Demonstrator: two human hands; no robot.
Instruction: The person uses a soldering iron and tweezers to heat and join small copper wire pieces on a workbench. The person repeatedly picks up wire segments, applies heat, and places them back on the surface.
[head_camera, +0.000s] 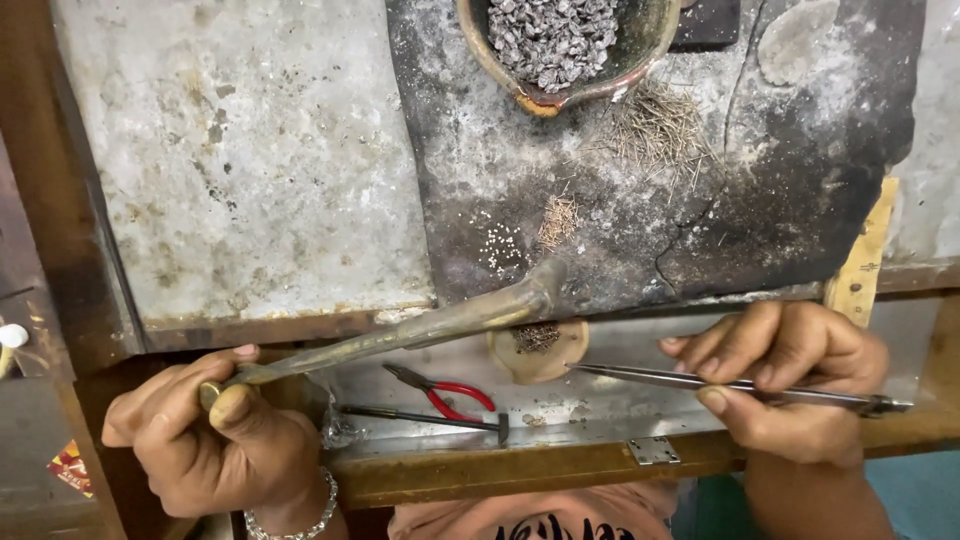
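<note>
My left hand (215, 440) grips the near end of a long brass blowpipe torch (420, 330), whose bent nozzle reaches up to the edge of a charred soldering slab (650, 160). My right hand (790, 375) holds long steel tweezers (700, 380), their tip pointing left at a small round pad (540, 350) that carries a heap of tiny dark pieces. On the slab lie a cluster of tiny white beads (503, 245) and a small bundle of short wire bits (558, 220).
A clay bowl (600, 80) full of small grey metal pieces sits at the slab's top. Scattered thin wires (660, 130) lie beside it. Red-handled pliers (445, 388) and a small hammer (430, 418) rest in the metal tray below. A worn grey sheet (240, 160) covers the left.
</note>
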